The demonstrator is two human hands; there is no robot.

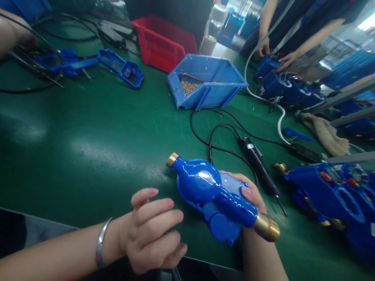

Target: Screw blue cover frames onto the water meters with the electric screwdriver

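Observation:
A blue water meter (202,181) with brass threaded ends is held tilted above the green bench, its rounded underside turned up. My right hand (253,195) grips it from the far right side, thumb on the flat blue housing. Left of the meter, apart from it, my left hand (155,230) hangs in the air with loosely curled, spread fingers. Nothing shows in those fingers, though the palm is partly hidden. A black electric screwdriver (259,166) lies just beyond my right hand, its bit pointing toward the near right.
A blue bin (208,93) holding small brass-coloured screws stands by a red bin (166,43). Blue plastic frames (120,66) lie at the far left. More meters (325,191) crowd the right side. Across the bench, another person's hands (288,60) touch a blue unit. Black cables loop mid-bench.

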